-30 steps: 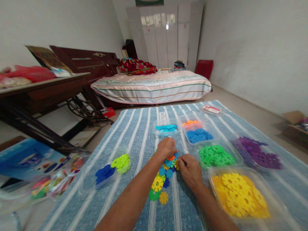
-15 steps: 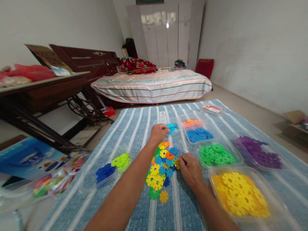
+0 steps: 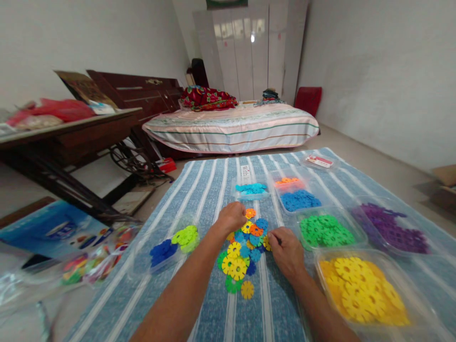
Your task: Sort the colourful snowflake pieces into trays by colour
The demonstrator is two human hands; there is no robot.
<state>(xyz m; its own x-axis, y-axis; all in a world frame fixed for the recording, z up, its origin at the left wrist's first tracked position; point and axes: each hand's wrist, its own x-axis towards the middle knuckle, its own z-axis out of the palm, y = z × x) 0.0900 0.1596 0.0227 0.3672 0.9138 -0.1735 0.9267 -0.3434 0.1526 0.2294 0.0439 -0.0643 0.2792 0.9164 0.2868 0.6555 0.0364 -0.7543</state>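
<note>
My left hand [image 3: 232, 218] is over the far left edge of a loose pile of mixed snowflake discs [image 3: 238, 269], its fingers curled closed. Whatever they hold, if anything, is hidden. On the right of the pile rests my right hand [image 3: 288, 251], thumb and fingers drawn together. A yellow disc [image 3: 267, 243] shows at its fingertips; I cannot tell whether it is pinched or only beside them. Just beyond the left hand stands a clear box [image 3: 261, 196] holding light blue discs [image 3: 251, 188]. An orange disc [image 3: 251, 213] lies close to the left knuckles.
On the right, clear tubs hold yellow [image 3: 363, 289], green [image 3: 326, 230], purple [image 3: 394, 228], and blue discs [image 3: 300, 200] with orange ones [image 3: 287, 181]. At left, a box holds dark blue [image 3: 163, 252] and lime discs [image 3: 185, 237]. A striped cloth [image 3: 199, 190] covers the table.
My left hand has drawn back from the light blue box to the pile, uncovering that box. The right hand stays by the pile. The view has shifted slightly.
</note>
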